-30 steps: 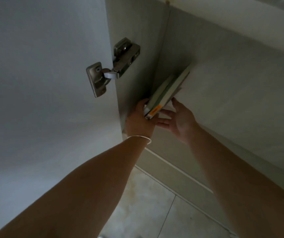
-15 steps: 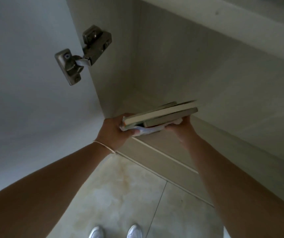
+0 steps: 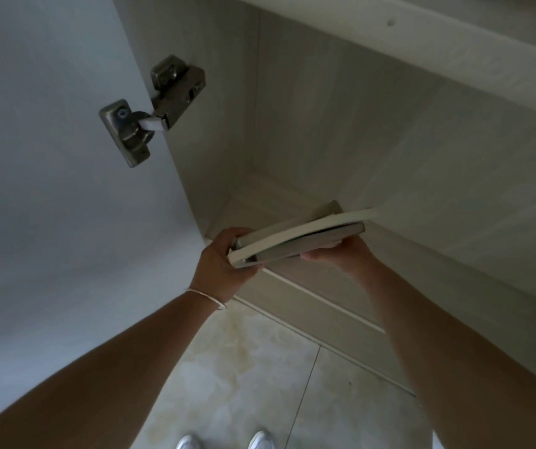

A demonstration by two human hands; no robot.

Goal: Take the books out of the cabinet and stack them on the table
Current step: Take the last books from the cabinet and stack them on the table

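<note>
While both hands carry them at the mouth of the open cabinet [image 3: 308,102], the books [image 3: 299,239] lie as a small flat pile, tilted so that the far end rides higher than the near end. Pale page edges of the upper book face the camera, and a greyer, thinner book sits under it; there may be a third volume at the bottom, though the dim light makes the count uncertain. At the near left corner, the left hand [image 3: 219,264] grips the pile, its thumb over the top edge and its fingers curled beneath. Under the right part of the pile, the right hand [image 3: 341,252] supports it from below, with its fingers mostly hidden by the books, so I cannot tell how far they curl. A thin bracelet [image 3: 206,298] circles the left wrist. Behind the books runs the bare cabinet shelf [image 3: 260,196], and a light board forms the underside of the level above. To the left hangs the open cabinet door [image 3: 49,189], fixed by a metal hinge [image 3: 150,108]. Below lies a pale tiled floor [image 3: 244,367], with the tips of two white shoes [image 3: 224,442] at the lower edge.
</note>
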